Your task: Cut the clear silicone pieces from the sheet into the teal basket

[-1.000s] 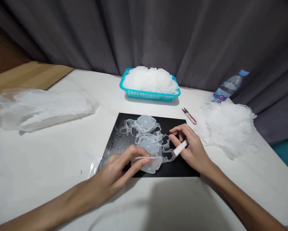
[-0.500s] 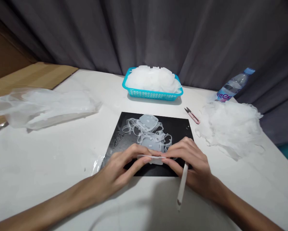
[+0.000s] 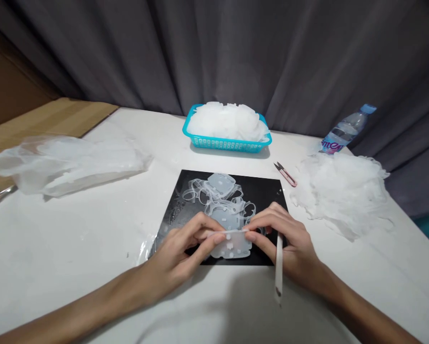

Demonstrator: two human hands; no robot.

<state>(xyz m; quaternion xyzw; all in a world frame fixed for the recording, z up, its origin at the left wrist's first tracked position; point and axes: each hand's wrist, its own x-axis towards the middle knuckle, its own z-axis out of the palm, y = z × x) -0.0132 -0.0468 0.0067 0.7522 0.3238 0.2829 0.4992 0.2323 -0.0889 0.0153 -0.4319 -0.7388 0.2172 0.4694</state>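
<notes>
Between my two hands, above the near part of a black mat (image 3: 268,191), is a translucent white silicone-like sheet (image 3: 236,247) with small raised bumps. My left hand (image 3: 192,239) pinches its top left edge between thumb and fingers. At the top right edge, my right hand (image 3: 282,234) pinches it too. A slim white pen-like tool (image 3: 279,274) is tucked in my right hand, its dark-marked tip pointing down toward me. Beyond my fingers, more translucent pieces (image 3: 221,184) with thin looped trimmings lie on the mat.
A blue basket (image 3: 232,145) heaped with white pieces stands at the back. To the right are thread snips (image 3: 285,174), a pile of clear scraps (image 3: 343,191) and a water bottle (image 3: 346,129). A plastic bag (image 3: 78,162) and cardboard (image 3: 81,112) occupy the left.
The sheet has turned from nearly edge-on so that its bumpy face shows and hangs downward. The white tool in my right hand has swung to a more upright angle.
</notes>
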